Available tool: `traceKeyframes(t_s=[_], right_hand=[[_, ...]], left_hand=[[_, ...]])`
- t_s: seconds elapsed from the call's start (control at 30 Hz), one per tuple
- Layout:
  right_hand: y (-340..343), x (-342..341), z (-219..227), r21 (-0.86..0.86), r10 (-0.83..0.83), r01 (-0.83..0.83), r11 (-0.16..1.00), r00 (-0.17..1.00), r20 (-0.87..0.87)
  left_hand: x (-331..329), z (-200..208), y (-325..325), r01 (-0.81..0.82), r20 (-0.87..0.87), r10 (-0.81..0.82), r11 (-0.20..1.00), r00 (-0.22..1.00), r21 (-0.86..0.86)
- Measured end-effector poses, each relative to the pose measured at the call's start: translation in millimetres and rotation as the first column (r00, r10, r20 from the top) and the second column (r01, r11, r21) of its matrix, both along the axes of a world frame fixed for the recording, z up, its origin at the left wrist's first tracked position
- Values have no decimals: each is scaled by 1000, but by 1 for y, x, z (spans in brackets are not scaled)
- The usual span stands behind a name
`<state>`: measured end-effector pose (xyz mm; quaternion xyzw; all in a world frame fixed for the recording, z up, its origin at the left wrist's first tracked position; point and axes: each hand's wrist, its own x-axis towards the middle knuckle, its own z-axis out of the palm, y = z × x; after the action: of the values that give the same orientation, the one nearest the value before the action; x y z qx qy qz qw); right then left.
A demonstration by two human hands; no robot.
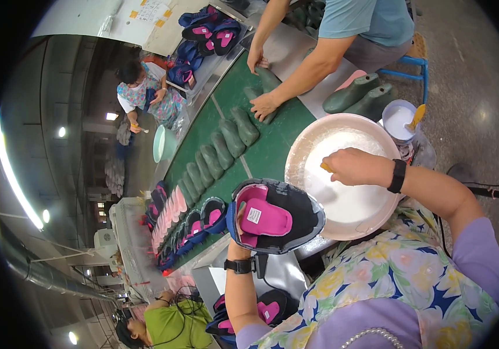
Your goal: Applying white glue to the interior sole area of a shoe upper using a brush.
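Note:
My left hand (237, 250) holds up a shoe upper (299, 212), black and navy with a bright pink lining and a small white label inside. Its opening faces me, and most of my fingers are hidden behind it. Over a wide pale pink basin (293, 152) of white liquid (348, 203), my right hand (355, 167) is closed round a yellow-handled brush (326, 167). Only a bit of the handle shows, and I cannot make out its bristles. The upper's toe end overlaps the basin's left rim in view.
A green conveyor belt (278, 142) carries a row of dark green shoe lasts (220, 148), pink pieces and more uppers (213, 214). Across it, a co-worker's hands (266, 106) handle lasts. Right of them stand a white tub (399, 110) with a yellow-handled brush (416, 116) and two larger lasts (351, 93).

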<state>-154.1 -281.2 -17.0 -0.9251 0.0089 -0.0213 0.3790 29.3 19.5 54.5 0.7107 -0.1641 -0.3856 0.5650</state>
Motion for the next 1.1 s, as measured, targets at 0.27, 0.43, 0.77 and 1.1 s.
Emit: traceKeyframes(t_s=[0.27,0.43,0.77,1.1], right_hand=[[4,13,62,508,-267,-8,861,844,466],[7,8,46,411,-136,-78,908,874,467],[2,3,40,340,-148,-58,939,824,547],[66,-4,56,589,-121,-204,782,877,464]], left_hand=[[-4,-9,-13,137,-45,-140,988,989,-67],[-6,-12,-19,80,-4,-81,987,997,-143],[13,-46,23,20,79,-19,1000,997,-14],[42,-90,36,-144,217,131,989,967,45]])
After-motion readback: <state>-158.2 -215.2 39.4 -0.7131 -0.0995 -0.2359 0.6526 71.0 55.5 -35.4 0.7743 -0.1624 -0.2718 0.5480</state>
